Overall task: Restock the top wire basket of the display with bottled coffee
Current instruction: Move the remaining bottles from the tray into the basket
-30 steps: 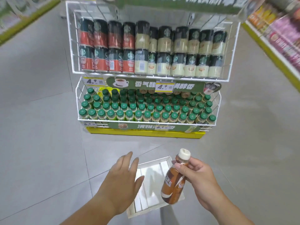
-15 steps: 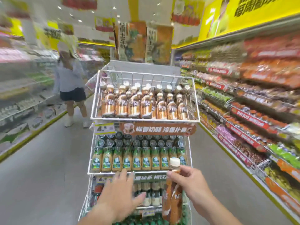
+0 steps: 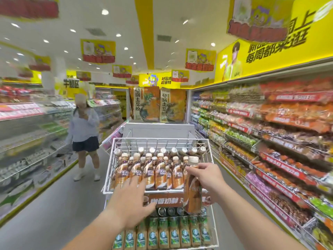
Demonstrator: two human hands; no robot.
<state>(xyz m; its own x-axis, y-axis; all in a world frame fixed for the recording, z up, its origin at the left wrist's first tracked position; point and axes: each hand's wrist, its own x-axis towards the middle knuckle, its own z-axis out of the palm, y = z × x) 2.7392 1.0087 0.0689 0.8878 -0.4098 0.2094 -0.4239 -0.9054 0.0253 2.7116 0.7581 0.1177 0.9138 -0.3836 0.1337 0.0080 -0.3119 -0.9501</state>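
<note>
The white top wire basket (image 3: 115, 145) of the display stands in front of me, holding several brown coffee bottles (image 3: 160, 175) with cream caps, upright in rows. My right hand (image 3: 207, 177) grips one more brown coffee bottle (image 3: 193, 193) near its neck, upright, at the basket's front right corner. My left hand (image 3: 131, 197) is open, fingers spread, over the basket's front rail at the lower left, holding nothing.
Below the top basket sits a tier of green-labelled bottles (image 3: 162, 233). Stocked shelves (image 3: 270, 141) line the right of the aisle, and more shelving (image 3: 27, 141) lines the left. A person (image 3: 84, 134) stands in the aisle to the left, behind the display.
My view has risen from the floor and lower tiers to the top basket. Both hands have lifted; the right hand has carried the bottle up to the basket's front right corner.
</note>
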